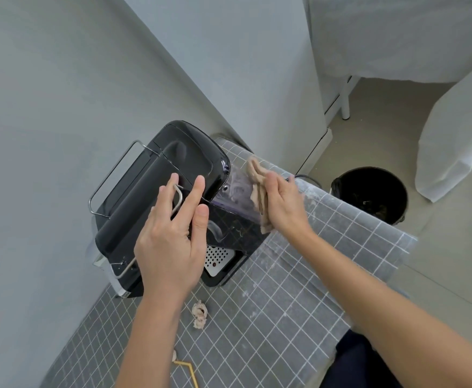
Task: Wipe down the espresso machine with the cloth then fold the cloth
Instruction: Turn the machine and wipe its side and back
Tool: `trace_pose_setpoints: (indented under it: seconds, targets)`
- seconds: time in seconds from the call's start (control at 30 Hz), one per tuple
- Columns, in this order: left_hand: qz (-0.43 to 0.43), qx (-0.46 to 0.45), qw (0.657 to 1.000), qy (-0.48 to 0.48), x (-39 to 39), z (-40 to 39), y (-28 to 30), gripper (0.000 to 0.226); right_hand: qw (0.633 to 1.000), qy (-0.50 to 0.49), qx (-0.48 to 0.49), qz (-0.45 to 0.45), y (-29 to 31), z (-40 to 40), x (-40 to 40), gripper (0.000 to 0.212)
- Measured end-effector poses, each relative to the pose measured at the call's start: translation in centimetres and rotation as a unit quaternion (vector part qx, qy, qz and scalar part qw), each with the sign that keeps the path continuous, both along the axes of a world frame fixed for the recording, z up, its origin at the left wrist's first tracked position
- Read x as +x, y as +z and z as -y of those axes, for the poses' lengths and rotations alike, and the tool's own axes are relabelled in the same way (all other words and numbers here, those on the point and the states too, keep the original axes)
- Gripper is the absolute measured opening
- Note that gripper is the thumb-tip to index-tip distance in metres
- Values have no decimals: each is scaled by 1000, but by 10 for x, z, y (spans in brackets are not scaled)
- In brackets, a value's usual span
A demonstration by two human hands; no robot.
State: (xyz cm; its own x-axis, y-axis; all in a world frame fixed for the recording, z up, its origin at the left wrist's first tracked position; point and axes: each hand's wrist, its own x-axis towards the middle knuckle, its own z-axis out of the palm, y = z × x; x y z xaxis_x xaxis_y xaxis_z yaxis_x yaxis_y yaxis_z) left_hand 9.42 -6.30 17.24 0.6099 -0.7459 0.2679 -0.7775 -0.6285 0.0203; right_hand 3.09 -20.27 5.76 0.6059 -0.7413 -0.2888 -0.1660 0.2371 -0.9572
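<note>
A glossy black espresso machine [145,191] with metal wire rails stands on a grey grid-patterned table [299,289] against the wall. My left hand [173,233] rests on its top, fingers straight, steadying it above the perforated drip tray [218,259]. My right hand [282,203] presses a beige cloth [257,186] flat against the machine's right side, where the translucent water tank [237,197] sits. The cloth's upper end sticks out past my fingers.
A small crumpled beige scrap [199,313] lies on the table near its front, and a thin yellow rod [187,371] at the bottom. A black bucket [369,194] stands on the floor beyond the table's right edge. White draped furniture [397,37] fills the far right.
</note>
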Motion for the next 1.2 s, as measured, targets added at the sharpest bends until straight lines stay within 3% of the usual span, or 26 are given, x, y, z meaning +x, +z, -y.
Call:
trace_pose_setpoints:
  seconds: [0.1,0.2,0.3,0.4,0.5,0.53,0.63,0.73,0.8,0.9,0.97,1.1,1.2]
  targets:
    - [0,1,1000,-1,1,1,0,41,981,78,-128,-123,1,6,-40,43]
    - [-3,1,1000,-2,1,1,0,42,955,139,-230,-126,5,5,-63,42]
    - [-7,3,1000,-3,1,0,0,42,957,178,-213,-86,14,8,-74,43]
    - [-6,8,1000,-5,1,1,1,43,960,157,-213,-89,20,22,-76,42]
    - [-6,8,1000,-5,2,0,0,44,959,143,-215,-119,2,35,-68,37]
    - [-4,9,1000,-5,2,0,0,43,954,147,-210,-155,-8,36,-65,45]
    - [-3,12,1000,-8,3,0,-1,42,887,235,-225,-328,-54,12,-59,79]
    - [-3,15,1000,-8,3,0,0,42,835,270,-277,-391,-105,-33,-67,95]
    - [-6,26,1000,-10,3,-1,3,44,833,237,-333,-374,-124,-48,-72,90]
    - [-6,77,997,-31,7,-3,10,47,836,169,-419,-311,-136,-49,-73,34]
    - [10,123,990,-60,15,-6,15,48,859,123,-441,-230,-141,-46,-73,17]
    - [21,158,982,-106,34,-7,20,48,976,-34,-211,-40,-94,-41,-76,14]
    - [-18,136,983,-123,38,-8,17,46,978,-161,-93,94,-20,-32,-55,19]
